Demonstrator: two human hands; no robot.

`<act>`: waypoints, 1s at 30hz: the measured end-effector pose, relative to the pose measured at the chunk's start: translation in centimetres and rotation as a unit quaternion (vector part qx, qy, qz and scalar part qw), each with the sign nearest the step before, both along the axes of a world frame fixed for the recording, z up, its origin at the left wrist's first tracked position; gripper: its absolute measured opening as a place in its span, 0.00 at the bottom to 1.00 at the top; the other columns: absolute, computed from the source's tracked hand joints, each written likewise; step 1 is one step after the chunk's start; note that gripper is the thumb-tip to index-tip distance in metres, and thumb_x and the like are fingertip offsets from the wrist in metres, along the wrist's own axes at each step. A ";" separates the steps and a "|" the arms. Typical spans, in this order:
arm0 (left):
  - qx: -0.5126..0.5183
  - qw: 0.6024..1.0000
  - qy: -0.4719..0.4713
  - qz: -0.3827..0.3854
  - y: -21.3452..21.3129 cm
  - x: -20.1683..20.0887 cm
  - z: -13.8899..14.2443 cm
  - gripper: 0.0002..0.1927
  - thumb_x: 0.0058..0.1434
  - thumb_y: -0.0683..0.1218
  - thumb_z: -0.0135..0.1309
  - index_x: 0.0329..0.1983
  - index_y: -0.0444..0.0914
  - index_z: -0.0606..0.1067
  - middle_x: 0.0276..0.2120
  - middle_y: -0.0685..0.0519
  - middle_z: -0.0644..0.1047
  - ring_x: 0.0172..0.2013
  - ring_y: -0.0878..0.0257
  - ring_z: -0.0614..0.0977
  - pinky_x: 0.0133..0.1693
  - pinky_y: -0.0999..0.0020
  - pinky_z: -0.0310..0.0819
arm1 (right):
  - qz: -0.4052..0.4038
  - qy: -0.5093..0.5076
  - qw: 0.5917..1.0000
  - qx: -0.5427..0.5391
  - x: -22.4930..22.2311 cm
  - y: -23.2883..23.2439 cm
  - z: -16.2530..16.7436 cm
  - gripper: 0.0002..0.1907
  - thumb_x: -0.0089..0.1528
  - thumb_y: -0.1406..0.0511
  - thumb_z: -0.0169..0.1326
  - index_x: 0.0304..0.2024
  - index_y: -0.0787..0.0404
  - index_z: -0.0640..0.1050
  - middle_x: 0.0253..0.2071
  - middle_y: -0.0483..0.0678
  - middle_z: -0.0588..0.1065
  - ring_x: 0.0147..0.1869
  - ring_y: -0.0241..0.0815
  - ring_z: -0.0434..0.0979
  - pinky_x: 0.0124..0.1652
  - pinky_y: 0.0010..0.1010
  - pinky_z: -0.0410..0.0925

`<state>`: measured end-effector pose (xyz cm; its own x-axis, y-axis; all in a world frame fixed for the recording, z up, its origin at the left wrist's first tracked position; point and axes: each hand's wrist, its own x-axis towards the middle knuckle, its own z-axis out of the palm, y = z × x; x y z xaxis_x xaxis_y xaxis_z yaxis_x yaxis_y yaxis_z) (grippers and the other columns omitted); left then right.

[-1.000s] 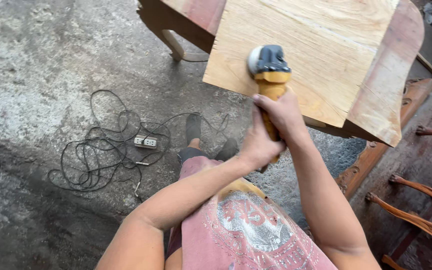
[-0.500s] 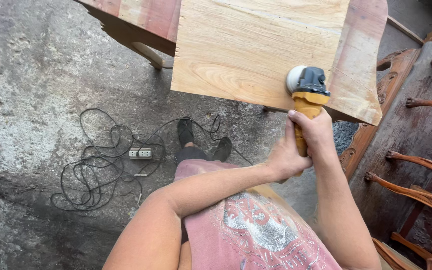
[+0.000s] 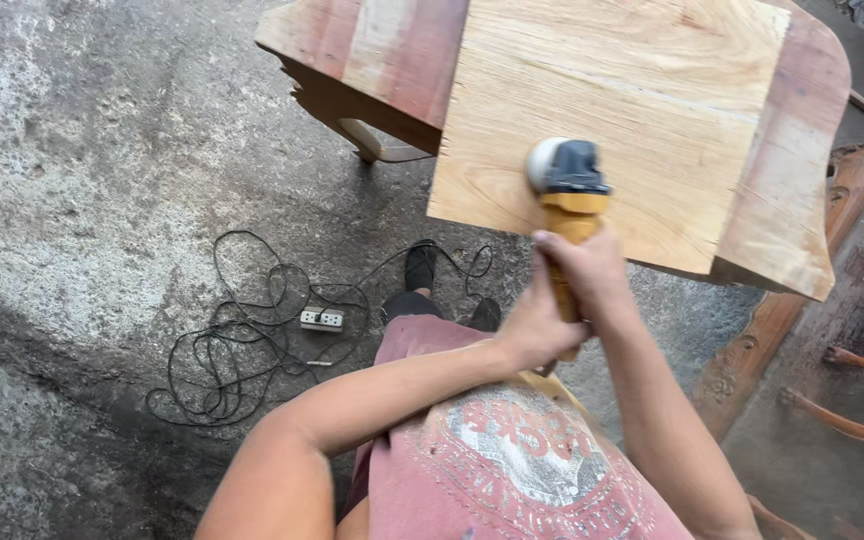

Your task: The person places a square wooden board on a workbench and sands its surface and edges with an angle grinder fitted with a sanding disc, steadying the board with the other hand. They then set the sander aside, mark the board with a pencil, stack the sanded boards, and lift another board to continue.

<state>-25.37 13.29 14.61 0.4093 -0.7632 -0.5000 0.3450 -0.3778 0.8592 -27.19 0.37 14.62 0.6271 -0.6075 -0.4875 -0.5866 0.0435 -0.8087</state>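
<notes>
A yellow and black power sander (image 3: 566, 190) rests with its round pad on a pale wooden panel (image 3: 642, 100), near the panel's lower left edge. My right hand (image 3: 584, 268) grips the sander's yellow handle from above. My left hand (image 3: 537, 325) wraps the lower end of the same handle, just below the right. The panel lies on top of a reddish wooden furniture piece (image 3: 372, 60).
A tangled black cord with a white power strip (image 3: 320, 320) lies on the grey concrete floor (image 3: 92, 180) at left. My dark shoes (image 3: 420, 268) stand below the panel. Carved reddish wooden furniture parts (image 3: 852, 360) fill the right side.
The sander has slid left across the panel, from the right edge back to the lower left part. Both hands stayed on the handle.
</notes>
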 end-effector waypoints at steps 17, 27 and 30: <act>0.001 0.938 -0.344 0.032 4.3 10.3 -3.4 0.41 0.58 0.53 0.65 0.69 0.32 0.62 0.55 0.35 0.72 0.56 0.40 0.75 0.58 0.51 0.69 | -0.066 0.062 0.996 0.010 -1.1 -2.5 0.3 0.29 0.53 0.63 0.66 0.54 0.66 0.73 0.41 0.51 0.78 0.40 0.40 0.80 0.41 0.35 0.75; 0.098 0.968 -0.125 0.195 4.5 16.0 -7.4 0.17 0.64 0.46 0.57 0.51 0.31 0.76 0.38 0.47 0.83 0.38 0.62 0.84 0.41 0.62 0.79 | -0.230 0.010 0.973 0.028 -9.5 -8.0 -0.4 0.21 0.57 0.66 0.63 0.51 0.67 0.74 0.36 0.49 0.75 0.33 0.42 0.78 0.34 0.34 0.74; 0.082 0.967 -0.082 0.225 4.3 15.7 -8.0 0.15 0.62 0.44 0.57 0.49 0.30 0.76 0.33 0.48 0.83 0.31 0.64 0.84 0.32 0.66 0.80 | -0.186 0.021 0.982 0.022 -5.3 -6.2 -0.6 0.22 0.57 0.65 0.64 0.51 0.66 0.74 0.37 0.47 0.76 0.35 0.39 0.77 0.35 0.33 0.73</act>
